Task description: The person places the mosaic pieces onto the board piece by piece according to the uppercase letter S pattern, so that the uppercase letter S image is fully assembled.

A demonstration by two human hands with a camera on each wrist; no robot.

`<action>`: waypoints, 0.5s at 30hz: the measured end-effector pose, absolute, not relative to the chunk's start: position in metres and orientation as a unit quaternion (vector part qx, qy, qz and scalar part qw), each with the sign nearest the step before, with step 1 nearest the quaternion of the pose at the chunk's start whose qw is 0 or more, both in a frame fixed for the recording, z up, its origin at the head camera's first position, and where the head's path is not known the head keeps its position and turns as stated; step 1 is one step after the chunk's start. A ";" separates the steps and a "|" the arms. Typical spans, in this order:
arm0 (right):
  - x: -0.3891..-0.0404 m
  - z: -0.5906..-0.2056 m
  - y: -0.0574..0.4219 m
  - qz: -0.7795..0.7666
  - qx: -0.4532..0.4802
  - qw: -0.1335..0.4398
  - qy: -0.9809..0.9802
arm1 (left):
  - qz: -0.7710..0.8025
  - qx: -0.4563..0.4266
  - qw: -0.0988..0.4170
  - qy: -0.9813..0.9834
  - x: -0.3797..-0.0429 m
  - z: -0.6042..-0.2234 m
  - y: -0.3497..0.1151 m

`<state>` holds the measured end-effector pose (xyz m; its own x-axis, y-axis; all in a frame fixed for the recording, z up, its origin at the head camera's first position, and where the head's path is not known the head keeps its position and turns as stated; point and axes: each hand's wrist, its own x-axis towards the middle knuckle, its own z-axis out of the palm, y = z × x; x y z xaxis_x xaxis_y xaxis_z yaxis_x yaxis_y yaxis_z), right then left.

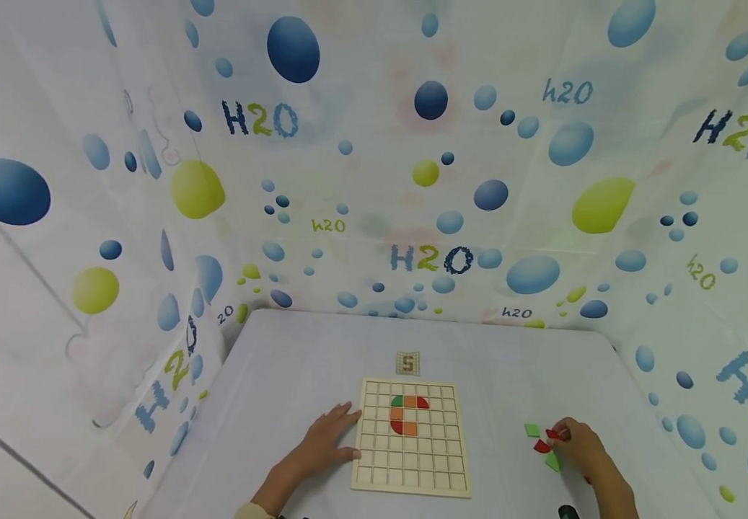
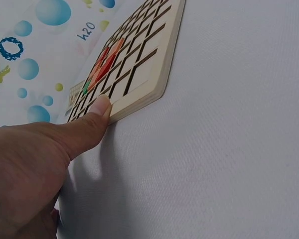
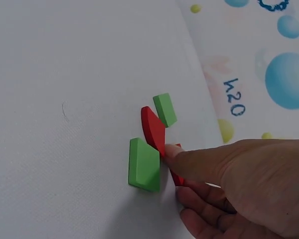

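Note:
A wooden grid board [image 1: 412, 461] lies on the table, holding a small curve of green, orange and red tiles [image 1: 397, 427] in its upper middle. My left hand [image 1: 328, 441] rests at the board's left edge, fingers spread; the left wrist view shows its thumb [image 2: 92, 122] against the rim. Off to the right, my right hand [image 1: 578, 443] pinches a red tile [image 3: 177, 178] between thumb and fingers, partly hidden by the thumb. Beside it lie a red quarter-round tile [image 3: 153, 130] and two green tiles, one nearer [image 3: 145, 167] and one farther [image 3: 165, 109].
A small patterned card [image 1: 407, 363] bearing an S- or 5-like figure lies just beyond the board. A dark object [image 1: 568, 512] shows at the bottom edge near the right forearm. Another bit of red [image 1: 587, 480] peeks out by the right wrist. Printed curtains surround the white table [image 1: 283, 360].

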<state>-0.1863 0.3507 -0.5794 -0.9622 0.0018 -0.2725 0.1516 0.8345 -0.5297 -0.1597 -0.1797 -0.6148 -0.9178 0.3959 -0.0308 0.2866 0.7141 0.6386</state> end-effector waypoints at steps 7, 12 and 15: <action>-0.185 -0.581 0.352 -0.293 0.044 0.127 0.947 | 0.326 0.179 0.091 0.924 -0.160 -0.613 -0.178; -0.184 -0.582 0.351 -0.299 0.052 0.114 0.946 | 0.326 0.179 0.090 0.924 -0.161 -0.615 -0.178; -0.185 -0.583 0.349 -0.299 0.059 0.108 0.946 | 0.324 0.181 0.090 0.924 -0.161 -0.615 -0.179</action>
<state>-0.1845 0.3488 -0.5829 -0.9696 0.0464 -0.2401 0.1760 0.8140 -0.5535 -0.1614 -0.1786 -0.6153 -0.9186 0.3921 -0.0487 0.2758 0.7246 0.6316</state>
